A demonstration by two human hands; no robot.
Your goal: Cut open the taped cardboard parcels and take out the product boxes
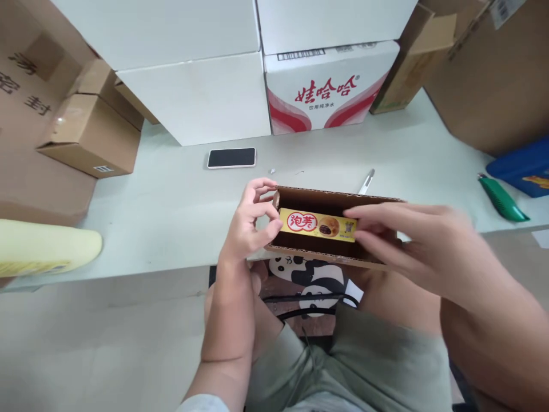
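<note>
A narrow yellow cream puff box (317, 225) with red lettering and a pastry picture lies level within the opening of a long brown cardboard box (334, 198). My left hand (253, 220) has its thumb and index finger closed at the yellow box's left end, its other fingers curled by the cardboard rim. At the opposite end, my right hand (398, 234) pinches the yellow box between thumb and fingers. The cardboard box sits at the table's front edge, above my lap. Its bottom is hidden in shadow and by the yellow box.
Behind lies a phone (231, 158) on the pale table (171, 200). A utility knife (366, 182) rests just beyond the cardboard box. White cartons (326, 91) stand at the back. A green-handled tool (502, 197) is at right, a pale yellow bottle (47, 246) at left.
</note>
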